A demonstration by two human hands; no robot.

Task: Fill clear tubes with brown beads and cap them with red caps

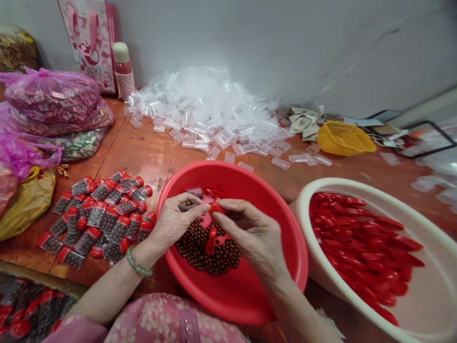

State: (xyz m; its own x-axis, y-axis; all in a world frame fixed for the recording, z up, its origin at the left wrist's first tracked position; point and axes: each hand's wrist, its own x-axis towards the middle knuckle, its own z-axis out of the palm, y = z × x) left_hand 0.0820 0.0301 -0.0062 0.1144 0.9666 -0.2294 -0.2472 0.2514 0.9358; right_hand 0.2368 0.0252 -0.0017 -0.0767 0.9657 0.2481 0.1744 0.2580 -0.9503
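Note:
My left hand (171, 224), with a green bead bracelet (138, 263) on its wrist, grips a small clear plastic container (188, 203) with brown balls inside. In my right hand (255, 233) a red plastic cap (215, 207) is pinched between thumb and fingers, close to the container's end. Whether the two touch is hard to see. Both hands are over a red basin (294, 228). Down in it lies a heap of brown balls (210, 257), with a few loose red caps (213, 233) on top.
Filled red-capped containers (103, 214) lie at left, more (32, 309) below. A pile of clear containers (214, 109) lies against the wall. A white tub (432, 281) of red caps stands at right. Also around are a yellow basket (344, 138), purple bags (53, 102) and a bottle (123, 71).

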